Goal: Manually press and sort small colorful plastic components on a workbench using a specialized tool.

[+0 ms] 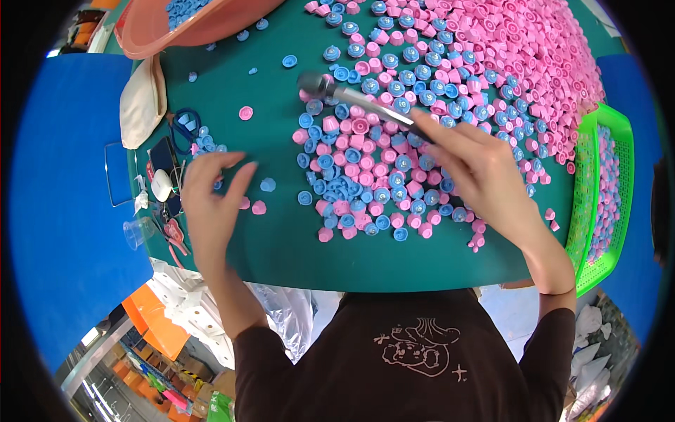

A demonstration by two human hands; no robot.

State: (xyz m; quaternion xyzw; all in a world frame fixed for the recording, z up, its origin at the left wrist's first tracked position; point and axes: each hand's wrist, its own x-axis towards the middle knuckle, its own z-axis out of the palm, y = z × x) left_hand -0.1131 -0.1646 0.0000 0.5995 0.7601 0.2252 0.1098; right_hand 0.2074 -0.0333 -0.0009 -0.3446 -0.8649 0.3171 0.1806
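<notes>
Right hand [478, 165] clenched around black grip of silver-shafted, dark-headed hammer [373, 105]; head at upper-left edge of spread of small pink fluted cups [360, 126] and round blue swirl caps [304, 197], contact unclear. Left hand [209, 200] released, thumb and index parted, above green tabletop [422, 266]. Print: white line drawing on dark T-shirt [316, 352].

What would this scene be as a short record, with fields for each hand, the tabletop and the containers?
Right hand: gripping a dark-headed hammer
Left hand: open, beside a loose blue piece
Tabletop: green, strewn with small pink cups and blue tops
Right container: bright green basket, pink and blue pieces inside
Upper-left container: salmon basin, blue pieces inside
</notes>
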